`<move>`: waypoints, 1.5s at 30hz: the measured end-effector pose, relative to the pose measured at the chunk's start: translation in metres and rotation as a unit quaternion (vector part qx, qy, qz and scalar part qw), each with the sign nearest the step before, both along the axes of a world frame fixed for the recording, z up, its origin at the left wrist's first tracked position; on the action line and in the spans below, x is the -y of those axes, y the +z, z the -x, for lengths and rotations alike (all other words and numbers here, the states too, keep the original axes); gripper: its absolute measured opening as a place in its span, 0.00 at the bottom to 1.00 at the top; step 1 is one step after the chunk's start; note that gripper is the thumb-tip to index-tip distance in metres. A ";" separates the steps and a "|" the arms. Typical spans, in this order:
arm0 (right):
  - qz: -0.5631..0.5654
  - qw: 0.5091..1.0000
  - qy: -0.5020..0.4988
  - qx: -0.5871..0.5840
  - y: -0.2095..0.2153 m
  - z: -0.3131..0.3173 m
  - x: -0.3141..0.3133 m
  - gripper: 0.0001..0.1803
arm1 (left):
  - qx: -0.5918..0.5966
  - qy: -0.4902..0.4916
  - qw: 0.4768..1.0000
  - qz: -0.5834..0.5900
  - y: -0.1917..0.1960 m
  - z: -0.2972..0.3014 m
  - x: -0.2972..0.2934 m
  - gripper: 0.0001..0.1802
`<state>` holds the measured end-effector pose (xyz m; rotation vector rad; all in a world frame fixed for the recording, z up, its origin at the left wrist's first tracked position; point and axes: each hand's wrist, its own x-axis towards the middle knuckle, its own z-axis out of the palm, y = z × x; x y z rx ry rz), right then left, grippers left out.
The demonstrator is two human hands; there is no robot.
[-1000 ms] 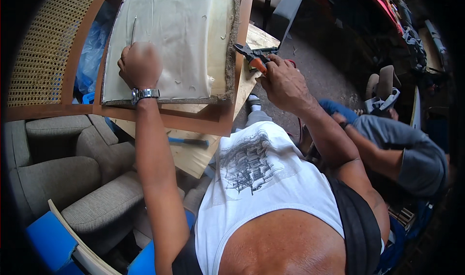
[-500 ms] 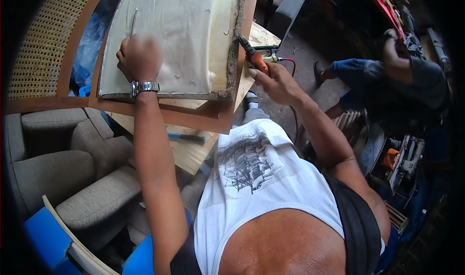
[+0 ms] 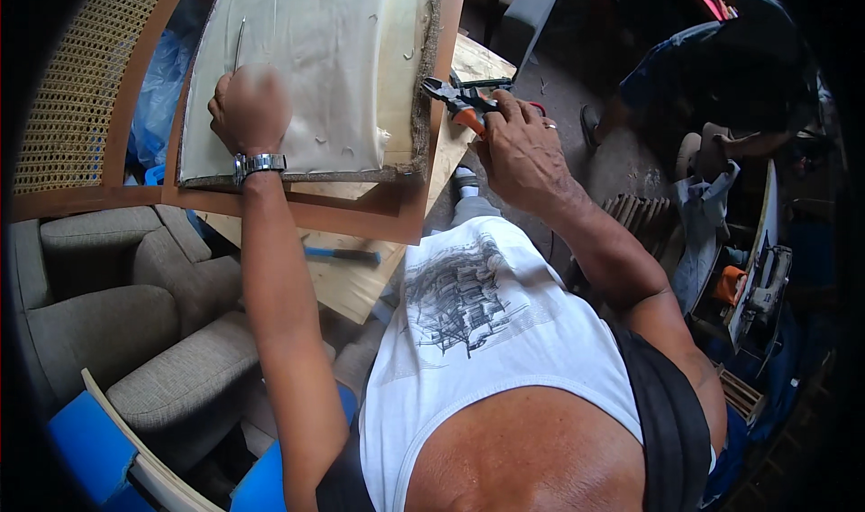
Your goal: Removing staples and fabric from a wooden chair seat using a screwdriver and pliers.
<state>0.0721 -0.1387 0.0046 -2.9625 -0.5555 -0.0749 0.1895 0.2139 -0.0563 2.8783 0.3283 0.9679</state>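
My left hand (image 3: 252, 111) is closed, resting on a padded seat panel (image 3: 338, 70). From the fist a thin metal shaft (image 3: 240, 43) sticks out; its handle is hidden, so I cannot tell the tool's kind. My right hand (image 3: 527, 160) grips pliers (image 3: 467, 115) with orange and black handles. Their jaws are parted beside the panel's right edge, where dark grey fabric is folded over; whether they touch it I cannot tell. Several loose staples lie on the panel's pale lining. The panel rests on a brown wooden chair frame (image 3: 410, 225).
Woven cane (image 3: 90, 79) fills the frame's left part. A blue-handled tool (image 3: 342, 255) lies on a plywood board (image 3: 360, 287) below. Grey cushions (image 3: 185, 368) are piled at the left. A co-worker (image 3: 712, 79) sits at the right, near a toolbox (image 3: 752, 287).
My right hand has turned back-upward, and the pliers' jaws have swung leftward and parted. My left hand and the panel have shifted slightly left in view. The co-worker has bent and reached lower.
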 end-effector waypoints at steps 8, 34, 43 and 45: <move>0.090 0.993 -0.022 -0.075 0.023 -0.004 -0.024 0.19 | -0.007 0.003 1.000 0.003 -0.002 0.001 -0.002 0.22; 0.132 0.987 0.002 -0.089 0.039 0.010 -0.024 0.20 | 0.004 -0.001 1.000 -0.010 -0.004 0.001 -0.006 0.23; -0.222 0.944 -0.054 -0.239 -0.017 0.007 -0.007 0.21 | 0.005 0.005 1.000 -0.017 -0.006 0.002 -0.009 0.21; -0.570 0.623 -0.055 -0.532 -0.044 -0.001 0.021 0.19 | 0.004 0.007 1.000 -0.019 -0.004 0.002 -0.007 0.21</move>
